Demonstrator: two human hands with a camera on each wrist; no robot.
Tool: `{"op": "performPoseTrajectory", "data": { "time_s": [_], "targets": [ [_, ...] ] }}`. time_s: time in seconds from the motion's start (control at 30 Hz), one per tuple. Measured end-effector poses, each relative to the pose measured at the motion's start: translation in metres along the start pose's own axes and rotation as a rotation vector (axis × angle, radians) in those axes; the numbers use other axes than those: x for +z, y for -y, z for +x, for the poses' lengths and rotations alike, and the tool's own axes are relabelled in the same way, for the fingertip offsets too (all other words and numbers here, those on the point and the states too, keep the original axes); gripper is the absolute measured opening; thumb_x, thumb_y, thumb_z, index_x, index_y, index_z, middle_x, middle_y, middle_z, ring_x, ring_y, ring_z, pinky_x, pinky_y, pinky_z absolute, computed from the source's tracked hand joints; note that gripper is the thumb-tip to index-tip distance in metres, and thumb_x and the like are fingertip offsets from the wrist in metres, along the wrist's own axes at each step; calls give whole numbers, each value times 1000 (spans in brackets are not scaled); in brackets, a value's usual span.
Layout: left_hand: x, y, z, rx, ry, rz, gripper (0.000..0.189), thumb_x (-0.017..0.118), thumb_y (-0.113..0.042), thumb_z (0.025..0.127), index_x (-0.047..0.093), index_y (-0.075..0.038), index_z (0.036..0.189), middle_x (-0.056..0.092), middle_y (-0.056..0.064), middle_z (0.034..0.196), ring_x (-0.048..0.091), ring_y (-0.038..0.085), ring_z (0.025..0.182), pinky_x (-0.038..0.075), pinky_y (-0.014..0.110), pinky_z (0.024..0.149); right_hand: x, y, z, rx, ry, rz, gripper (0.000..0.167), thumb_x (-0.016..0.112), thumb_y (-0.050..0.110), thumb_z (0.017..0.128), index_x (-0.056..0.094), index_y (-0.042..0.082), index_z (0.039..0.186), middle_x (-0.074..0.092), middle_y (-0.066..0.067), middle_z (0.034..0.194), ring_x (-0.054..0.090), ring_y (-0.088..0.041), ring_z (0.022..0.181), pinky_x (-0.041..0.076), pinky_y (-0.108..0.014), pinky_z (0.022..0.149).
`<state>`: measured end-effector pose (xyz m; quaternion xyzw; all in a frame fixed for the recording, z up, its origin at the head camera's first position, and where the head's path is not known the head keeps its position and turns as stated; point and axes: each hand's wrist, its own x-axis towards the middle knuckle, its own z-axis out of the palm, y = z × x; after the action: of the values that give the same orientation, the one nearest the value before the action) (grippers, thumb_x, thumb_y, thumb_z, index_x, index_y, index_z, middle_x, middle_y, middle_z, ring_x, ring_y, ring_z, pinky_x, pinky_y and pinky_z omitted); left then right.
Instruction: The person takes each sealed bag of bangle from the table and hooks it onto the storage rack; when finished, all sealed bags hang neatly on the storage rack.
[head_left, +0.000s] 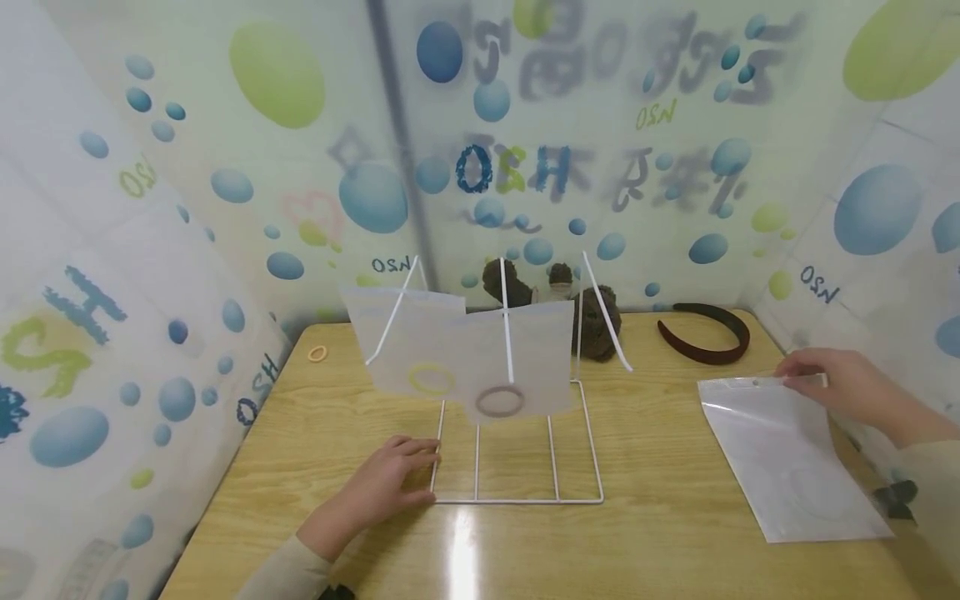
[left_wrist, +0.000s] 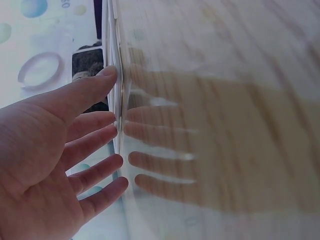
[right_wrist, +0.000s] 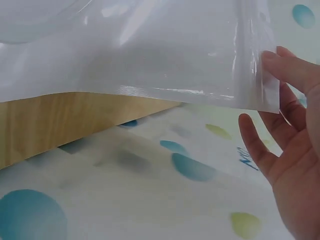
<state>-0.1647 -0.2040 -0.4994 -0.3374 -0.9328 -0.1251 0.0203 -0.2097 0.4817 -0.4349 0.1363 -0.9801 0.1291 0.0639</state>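
Note:
My right hand [head_left: 851, 392] pinches the top corner of a clear zip bag [head_left: 780, 458] at the table's right side. A pale ring shows through the bag's lower part. My left hand [head_left: 378, 483] rests at the left side of a white wire rack [head_left: 517, 502], fingertips and thumb at its base wire; in the left wrist view its fingers are extended. From the rack's prongs hang two translucent bags, one with a yellow ring [head_left: 431, 378] inside, the other [head_left: 551, 350] with a brownish ring [head_left: 500, 401].
Behind the rack sits a dark brown plush toy [head_left: 597, 325], partly hidden by a hanging bag. A dark headband [head_left: 708, 360] lies at the table's back right, and a small beige ring [head_left: 318, 354] at the back left. Patterned walls [head_left: 600, 125] enclose the wooden table [head_left: 637, 450].

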Motion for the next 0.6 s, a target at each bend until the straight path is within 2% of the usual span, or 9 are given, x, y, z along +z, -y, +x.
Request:
{"op": "performPoseTrajectory", "data": {
  "time_s": [0.13,0.23,0.33,0.6],
  "targets": [
    [0,-1,1,0,-2,-4,55,85,-34,83,71,-8,130,63,9,144,59,33,125,53,54,104,-10,6,-1,-148,-161,-44,27,88,1,74,76,17,92,73,9,84,64,1,77,51,-12,66],
    [-1,-2,2,-3,-1,-5,56,85,-34,83,71,-8,130,63,9,145,59,33,125,52,54,105,-20,15,-1,-232,-261,-43,34,89,-5,67,75,18,88,72,11,79,62,7,74,47,-5,68],
    [0,-2,2,-4,0,-6,56,85,-34,83,70,-8,131,63,8,145,59,33,126,52,53,105,-30,26,0,-268,-296,-29,37,88,-7,65,75,19,88,72,10,78,62,8,74,45,-2,70],
    [1,-2,0,-3,-4,-3,55,85,-34,83,71,-9,130,63,8,144,59,34,124,53,54,103,-46,53,-2,-309,-314,11,41,89,-5,67,75,25,92,73,13,83,61,12,80,44,-2,75]
  ]
}}
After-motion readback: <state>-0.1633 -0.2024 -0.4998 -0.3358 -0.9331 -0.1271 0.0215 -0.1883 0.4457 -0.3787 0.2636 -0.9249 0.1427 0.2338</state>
